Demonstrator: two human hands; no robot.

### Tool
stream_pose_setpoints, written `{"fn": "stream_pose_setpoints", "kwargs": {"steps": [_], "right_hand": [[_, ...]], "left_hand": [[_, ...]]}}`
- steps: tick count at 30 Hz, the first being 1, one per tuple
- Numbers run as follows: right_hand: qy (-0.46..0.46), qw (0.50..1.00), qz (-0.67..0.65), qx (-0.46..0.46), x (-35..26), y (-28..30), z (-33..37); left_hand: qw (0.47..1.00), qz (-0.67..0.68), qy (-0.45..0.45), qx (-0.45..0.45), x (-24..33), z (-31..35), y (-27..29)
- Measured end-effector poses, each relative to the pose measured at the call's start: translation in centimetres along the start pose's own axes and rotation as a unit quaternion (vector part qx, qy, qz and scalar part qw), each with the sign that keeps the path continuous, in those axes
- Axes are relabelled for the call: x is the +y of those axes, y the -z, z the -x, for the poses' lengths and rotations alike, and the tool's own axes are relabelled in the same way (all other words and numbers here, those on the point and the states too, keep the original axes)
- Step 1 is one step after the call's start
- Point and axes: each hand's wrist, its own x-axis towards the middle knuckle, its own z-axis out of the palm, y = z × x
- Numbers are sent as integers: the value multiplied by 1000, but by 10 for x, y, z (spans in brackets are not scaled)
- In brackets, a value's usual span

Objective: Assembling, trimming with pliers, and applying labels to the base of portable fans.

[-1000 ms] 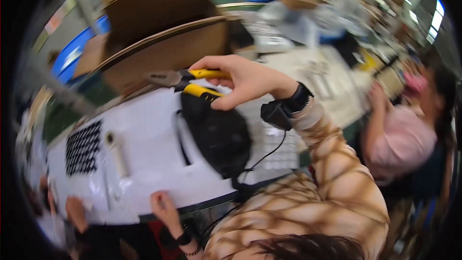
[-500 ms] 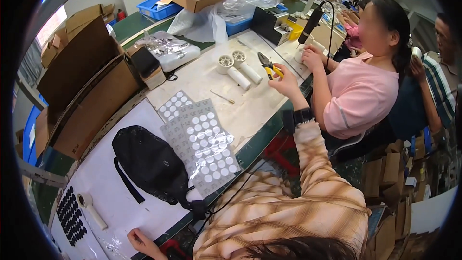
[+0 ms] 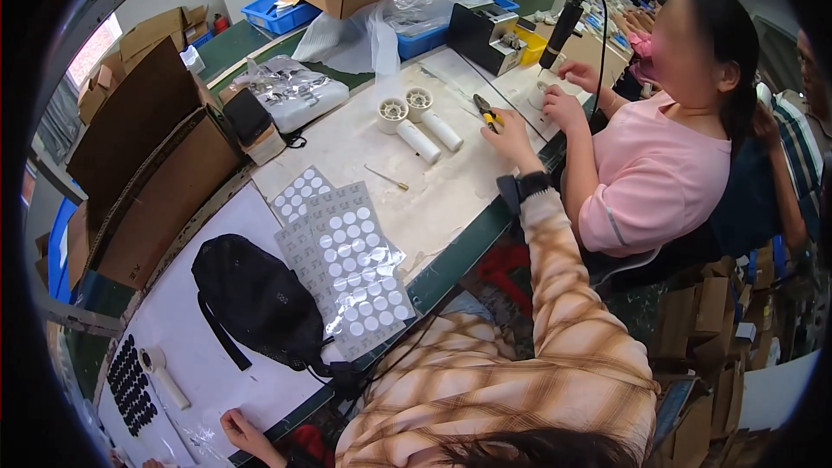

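Note:
In my right hand (image 3: 515, 140) is a pair of pliers (image 3: 490, 118) with yellow handles, its jaws pointing away from me over the far right of the table. Left of them lie two white fan-like parts with round grilles (image 3: 393, 110) and tubular handles. My left hand (image 3: 246, 430) rests at the table's near left edge, fingers loosely curled, with nothing visible in them. Beyond it lies a similar white part (image 3: 163, 374) next to a sheet of black round pieces (image 3: 132, 386). A small screwdriver (image 3: 386, 178) lies on the middle of the table.
Sheets of round white stickers (image 3: 360, 269) and a black mesh bag (image 3: 256, 299) lie before me. Cardboard (image 3: 156, 199) stands along the left. Far back are blue bins (image 3: 269, 13). A co-worker in pink (image 3: 650, 165) sits at right, beside an upright black electric screwdriver (image 3: 562, 33).
My right hand has lowered the pliers toward the tabletop, a little away from the white parts. The co-worker's hands have moved apart, one lifting. The whole view has shifted slightly.

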Motion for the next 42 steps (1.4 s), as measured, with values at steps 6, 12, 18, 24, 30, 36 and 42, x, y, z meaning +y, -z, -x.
{"fn": "stream_pose_setpoints", "kwargs": {"steps": [6,12,18,24,30,36,42], "right_hand": [[57,918,-302,-250,-59,82,69],[307,788,-371,-383,-129,222,94],[514,689,-319,-399,-134,297,58],[546,749,-212,-310,-137,347,43],[469,767,-366,-242,-117,347,25],[266,867,-333,-259,-159,257,37],[166,939,-218,-209,-109,31,-1]], "left_hand": [[981,59,126,-137,36,-15,14],[958,-30,-54,-280,159,-17,0],[873,-83,-160,-453,229,-34,-34],[827,-155,-204,-501,263,-58,-6],[837,-182,-211,-471,273,-83,24],[835,-111,-207,-497,265,-91,-6],[782,-68,-234,-574,275,-70,-59]]}}
